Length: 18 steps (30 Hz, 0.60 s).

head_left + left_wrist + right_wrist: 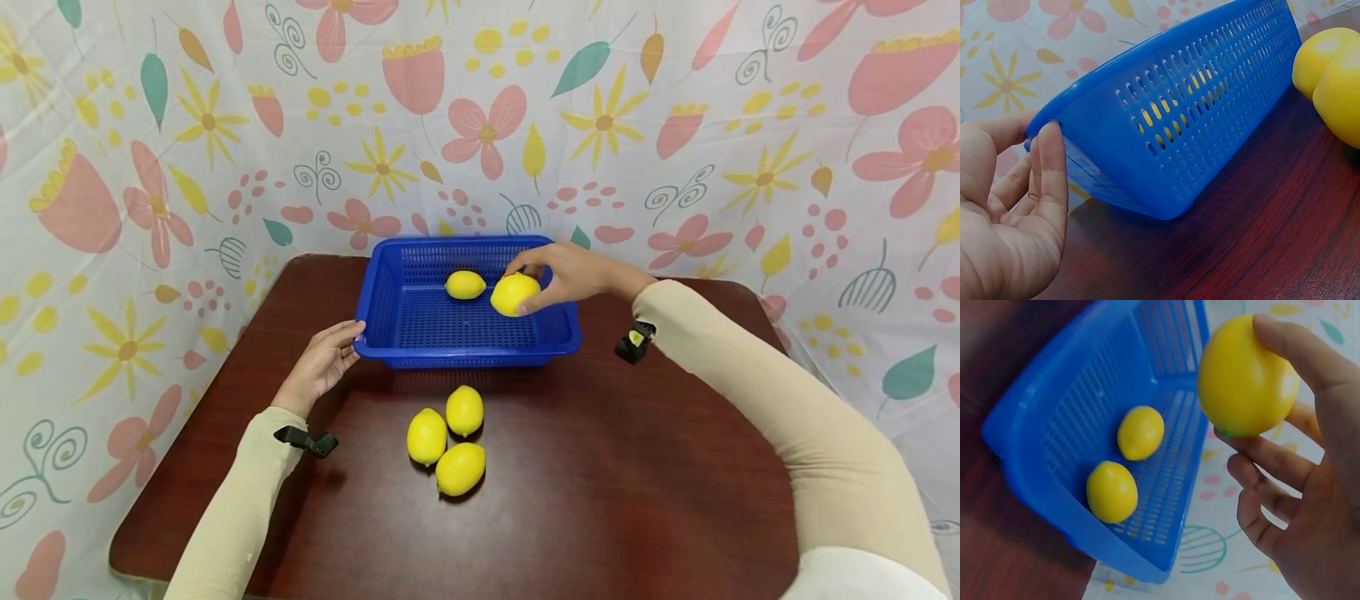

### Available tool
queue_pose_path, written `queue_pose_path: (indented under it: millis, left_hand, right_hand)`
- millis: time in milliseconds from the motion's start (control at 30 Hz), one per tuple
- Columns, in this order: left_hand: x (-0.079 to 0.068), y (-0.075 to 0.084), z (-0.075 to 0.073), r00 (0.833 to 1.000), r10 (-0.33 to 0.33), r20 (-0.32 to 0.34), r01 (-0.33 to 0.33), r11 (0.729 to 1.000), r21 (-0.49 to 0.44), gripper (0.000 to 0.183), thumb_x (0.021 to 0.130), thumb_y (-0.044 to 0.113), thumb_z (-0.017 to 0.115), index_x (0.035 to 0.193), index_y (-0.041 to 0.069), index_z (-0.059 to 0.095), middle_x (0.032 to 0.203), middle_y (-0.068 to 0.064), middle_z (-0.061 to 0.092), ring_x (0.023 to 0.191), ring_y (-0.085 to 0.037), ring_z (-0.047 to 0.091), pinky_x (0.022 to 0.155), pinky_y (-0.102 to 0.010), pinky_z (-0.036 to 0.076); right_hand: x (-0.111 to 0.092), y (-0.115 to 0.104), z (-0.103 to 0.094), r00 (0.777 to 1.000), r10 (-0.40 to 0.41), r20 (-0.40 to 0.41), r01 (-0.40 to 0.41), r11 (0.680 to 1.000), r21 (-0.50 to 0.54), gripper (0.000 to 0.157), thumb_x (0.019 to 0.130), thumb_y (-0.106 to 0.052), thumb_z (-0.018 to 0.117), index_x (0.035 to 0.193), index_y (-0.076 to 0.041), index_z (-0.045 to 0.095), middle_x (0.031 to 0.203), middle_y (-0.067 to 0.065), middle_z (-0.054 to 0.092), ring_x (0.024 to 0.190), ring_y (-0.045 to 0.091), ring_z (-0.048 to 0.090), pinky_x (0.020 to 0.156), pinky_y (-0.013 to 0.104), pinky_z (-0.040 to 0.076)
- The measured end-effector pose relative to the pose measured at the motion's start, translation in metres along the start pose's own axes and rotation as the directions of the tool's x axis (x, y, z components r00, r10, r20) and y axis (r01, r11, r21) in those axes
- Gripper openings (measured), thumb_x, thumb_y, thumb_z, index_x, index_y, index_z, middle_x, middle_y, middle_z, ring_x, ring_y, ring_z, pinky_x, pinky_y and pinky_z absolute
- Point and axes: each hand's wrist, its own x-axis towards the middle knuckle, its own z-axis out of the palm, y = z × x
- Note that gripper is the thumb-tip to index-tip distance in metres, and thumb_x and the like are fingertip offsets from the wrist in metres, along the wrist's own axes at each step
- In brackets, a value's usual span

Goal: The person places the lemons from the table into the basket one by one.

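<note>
My right hand (573,271) pinches a yellow lemon (514,295) between thumb and fingers, held up over the right part of a blue plastic basket (465,360). Inside the basket, the right wrist view shows two lemons: one lemon (1140,432) and another lemon (1112,492). Only one of these, a lemon (465,285), shows in the head view; the right hand and its lemon seem to cover the other. My left hand (322,364) grips the basket's rim at the front left corner, and the fingers (1052,165) are bent at the edge.
Three lemons lie close together on the dark wooden table (615,500) in front of the basket: a left lemon (427,436), a back lemon (465,411) and a front lemon (461,469). A flower-patterned cloth (480,192) hangs behind the table and along its sides.
</note>
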Motion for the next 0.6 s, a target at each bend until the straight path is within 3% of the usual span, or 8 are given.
queue_pose_path:
  millis: [300,600]
  left_hand:
    - [0.0,0.0,0.0,1.0,-0.009,-0.004,0.009,1.0,0.004,0.015,0.106,0.013,0.058,0.117,0.009,0.05,0.082,0.005,0.063,0.07,-0.005,0.059,0.067,-0.016,0.052]
    - [-0.001,0.0,-0.001,1.0,0.007,0.009,-0.007,1.0,-0.016,0.003,0.105,0.012,0.06,0.107,0.012,0.059,0.079,0.005,0.065,0.07,-0.005,0.061,0.067,-0.017,0.053]
  right_hand:
    - [0.029,0.02,-0.005,0.996,0.075,0.049,-0.075,0.997,-0.003,0.058,0.082,-0.043,0.087,0.129,-0.019,0.065,0.117,0.005,0.072,0.109,0.024,0.066,0.091,0.046,0.054]
    - [0.06,0.035,0.0,0.977,0.183,0.11,-0.181,0.983,-0.031,0.062,0.08,-0.045,0.087,0.132,-0.023,0.063,0.125,0.008,0.069,0.115,0.026,0.064,0.093,0.046,0.055]
